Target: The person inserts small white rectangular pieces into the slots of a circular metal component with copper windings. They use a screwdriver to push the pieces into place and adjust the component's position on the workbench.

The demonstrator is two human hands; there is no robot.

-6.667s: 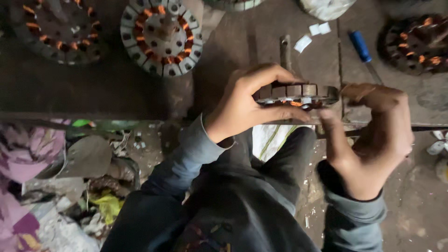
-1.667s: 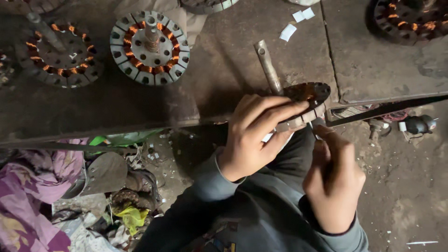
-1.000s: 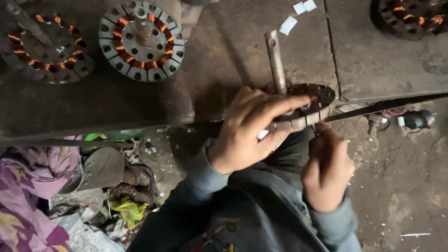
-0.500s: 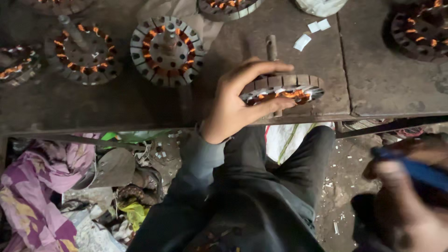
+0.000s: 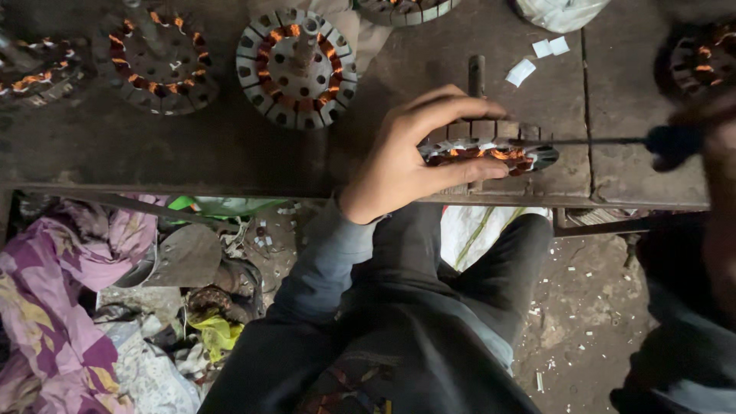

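1. Centrally, a wound stator (image 5: 491, 153) rests at the workbench (image 5: 230, 153) front edge.
2. Left hand (image 5: 406, 157) pinches it between fingers and thumb.
3. Right hand (image 5: 709, 146), blurred, holds a screwdriver (image 5: 613, 141); its fingers cannot be made out.

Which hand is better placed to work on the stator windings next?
Right. The right hand holds a screwdriver whose tip already reaches the stator, while the left hand grips the stator at the bench edge.
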